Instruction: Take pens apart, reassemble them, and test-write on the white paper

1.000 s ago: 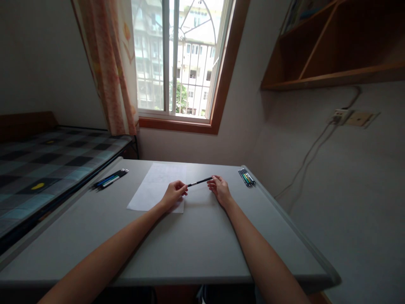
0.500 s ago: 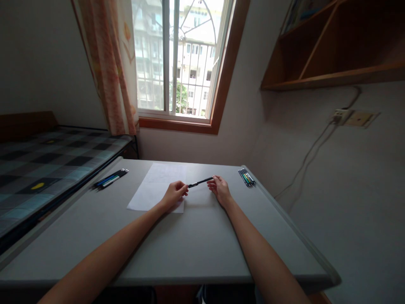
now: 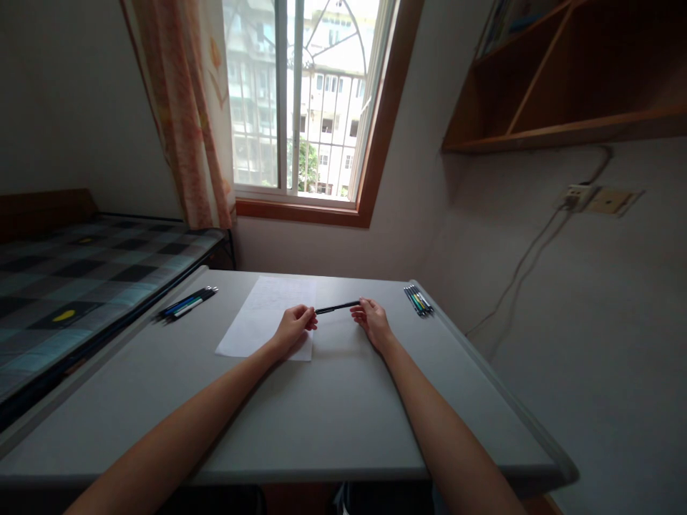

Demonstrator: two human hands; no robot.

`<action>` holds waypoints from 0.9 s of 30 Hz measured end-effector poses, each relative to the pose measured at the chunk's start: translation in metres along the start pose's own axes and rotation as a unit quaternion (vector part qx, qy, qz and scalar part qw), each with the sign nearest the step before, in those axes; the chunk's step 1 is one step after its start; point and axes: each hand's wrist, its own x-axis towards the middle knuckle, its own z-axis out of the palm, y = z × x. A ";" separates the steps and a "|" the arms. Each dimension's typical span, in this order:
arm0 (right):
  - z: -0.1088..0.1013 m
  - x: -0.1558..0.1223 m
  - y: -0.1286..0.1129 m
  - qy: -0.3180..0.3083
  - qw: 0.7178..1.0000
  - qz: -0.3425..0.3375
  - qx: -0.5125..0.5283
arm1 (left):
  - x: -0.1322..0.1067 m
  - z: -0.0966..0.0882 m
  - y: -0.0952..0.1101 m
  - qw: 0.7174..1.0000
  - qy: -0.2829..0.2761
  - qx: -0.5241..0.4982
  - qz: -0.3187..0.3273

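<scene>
A slim black pen point(image 3: 337, 307) is stretched between my two hands, above the table near its middle. The fingertips of my left hand point(image 3: 295, 327) pinch its left end, over the right part of a white sheet of paper point(image 3: 252, 322). At the other end, my right hand point(image 3: 372, 320) is closed on the pen with thumb and fingers; its lower fingers are curled loosely beneath. Faint marks show on the paper, too small to read.
On the grey-white table point(image 3: 300, 422), several dark pens point(image 3: 187, 303) lie grouped at the left edge. Another row of pens with coloured parts point(image 3: 418, 300) lies at the right edge. A bed point(image 3: 107, 265) stands to the left, a wall shelf point(image 3: 563, 129) hangs upper right.
The pen's left end has risen slightly and shifted a little left with my left hand, and a pale patch on its barrel no longer shows. My right hand has barely moved.
</scene>
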 end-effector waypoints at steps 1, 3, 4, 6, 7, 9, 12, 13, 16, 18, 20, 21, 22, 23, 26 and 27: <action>0.000 0.000 0.001 -0.003 1.000 0.000 -0.002 | 0.000 0.000 -0.001 1.000 0.004 -0.009 -0.001; -0.001 0.002 0.002 -0.008 1.000 -0.001 -0.004 | 0.001 0.000 -0.002 1.000 0.008 -0.022 -0.002; -0.001 0.002 0.003 -0.010 1.000 -0.002 -0.005 | 0.002 0.000 -0.003 1.000 0.006 -0.026 -0.002; -0.002 0.003 0.004 -0.011 1.000 -0.005 -0.009 | 0.002 -0.001 -0.004 1.000 0.003 -0.031 -0.005; -0.002 0.004 0.005 -0.010 1.000 -0.008 -0.011 | 0.003 -0.001 -0.004 0.999 0.004 -0.034 -0.007; -0.003 0.005 0.006 -0.008 1.000 -0.015 -0.016 | 0.003 -0.001 -0.004 0.999 0.007 -0.039 -0.012; -0.004 0.006 0.008 -0.003 1.000 -0.024 -0.020 | 0.003 -0.001 -0.003 0.999 0.012 -0.041 -0.017; -0.004 0.006 0.008 -0.003 0.999 -0.025 -0.021 | 0.003 -0.001 -0.002 0.999 0.014 -0.040 -0.018; -0.005 0.006 0.008 -0.003 0.999 -0.026 -0.027 | 0.002 -0.001 0.001 0.999 0.020 -0.043 -0.021; -0.005 0.006 0.008 -0.005 0.999 -0.025 -0.029 | 0.001 -0.001 0.003 0.998 0.022 -0.049 -0.024; -0.004 0.006 0.007 -0.007 0.999 -0.024 -0.029 | 0.000 -0.001 0.004 0.998 0.022 -0.057 -0.026; -0.004 0.006 0.007 -0.008 0.999 -0.023 -0.028 | 0.001 -0.001 0.004 0.998 0.022 -0.059 -0.027; -0.003 0.006 0.007 -0.009 0.999 -0.022 -0.028 | 0.001 -0.001 0.004 0.998 0.022 -0.059 -0.029; -0.003 0.005 0.007 -0.008 0.999 -0.021 -0.028 | 0.001 -0.002 0.003 0.998 0.023 -0.059 -0.031; -0.003 0.005 0.006 -0.005 0.999 -0.021 -0.030 | 0.002 -0.003 0.002 0.997 0.025 -0.056 -0.037; -0.003 0.005 0.007 -0.005 0.999 -0.022 -0.032 | 0.003 -0.004 0.001 0.997 0.025 -0.056 -0.038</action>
